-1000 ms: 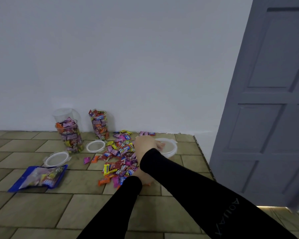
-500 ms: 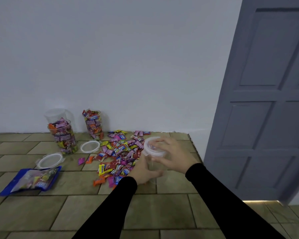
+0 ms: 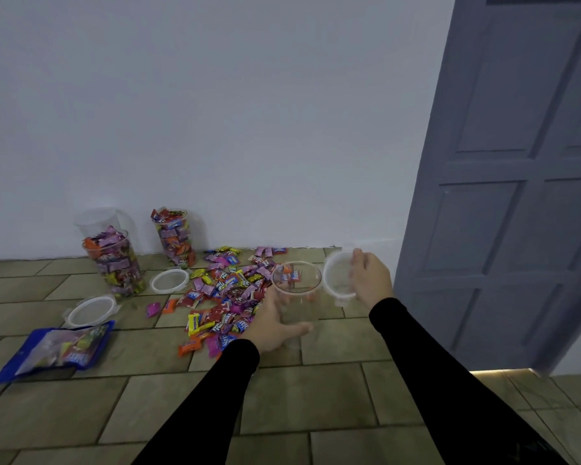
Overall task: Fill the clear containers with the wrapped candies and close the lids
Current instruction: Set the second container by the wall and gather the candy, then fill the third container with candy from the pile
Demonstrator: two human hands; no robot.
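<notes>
Head view: held upright off the tiled floor [image 3: 81, 414] in the left hand [image 3: 275, 325], grip wrapped around the wall of 1 empty clear container [image 3: 297, 297], mouth open. Pinched just right of its rim in the right hand [image 3: 371, 280]: the lid [image 3: 339, 278]. Heaped directly left of the container: the wrapped candies [image 3: 225, 290], nearer the left hand.

Multicoloured wrapped candies [image 3: 230, 293], chiefly pink, purple, red, yellow and orange, on olive-brown rectangular floor tiles [image 3: 81, 407]; blue foil candy bag [image 3: 56, 349]; grey-blue panelled door [image 3: 517, 182]; plain white wall [image 3: 215, 112]; black sleeves [image 3: 426, 360].
</notes>
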